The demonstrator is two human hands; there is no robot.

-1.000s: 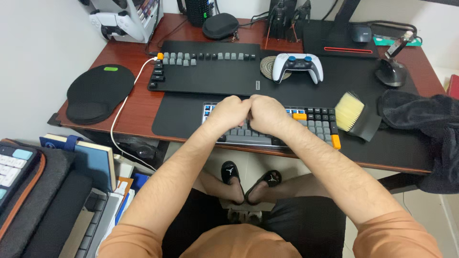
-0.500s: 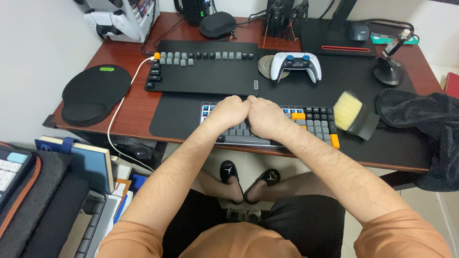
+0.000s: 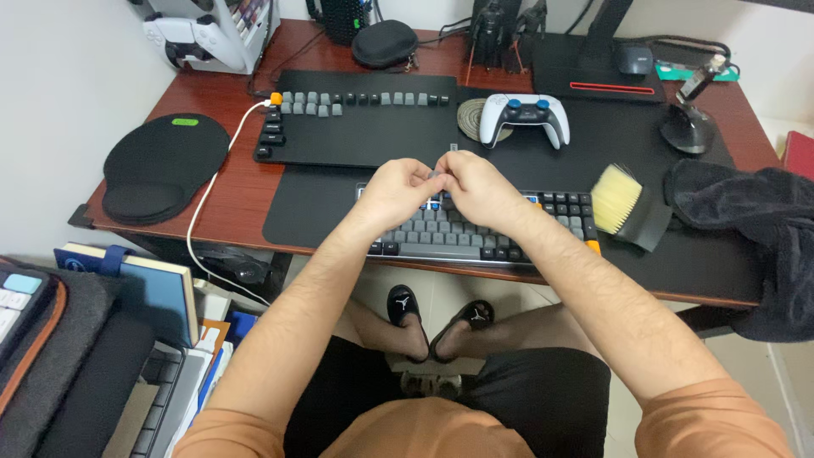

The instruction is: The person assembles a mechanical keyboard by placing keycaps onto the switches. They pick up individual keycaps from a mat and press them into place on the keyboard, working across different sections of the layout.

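At the far left of the desk lies a black wrist-rest mouse pad (image 3: 161, 165) with a small green mark. A white cable (image 3: 208, 203) runs from the desk edge up to the black tray (image 3: 365, 127), where loose keycaps (image 3: 339, 103), grey and black with one orange, sit in rows along its top and left edges.

In front of the tray, on the black desk mat (image 3: 314, 212), stands the keyboard (image 3: 458, 237): grey and dark keys, an orange key at its right front corner, blue showing at its upper left where the hands partly cover it. Both hands are raised just above its back rows. The left hand (image 3: 394, 191) and right hand (image 3: 479, 188) meet fingertip to fingertip, pinched together on a small grey piece (image 3: 437, 175), apparently a keycap or a puller; it is too small to tell which.

Beyond the hands, a white game controller (image 3: 523, 117) rests on a round woven coaster (image 3: 469, 120). To the right of the keyboard lies a pale-bristled brush (image 3: 623, 203), and past it a dark cloth (image 3: 746, 229) hangs over the desk's right end.
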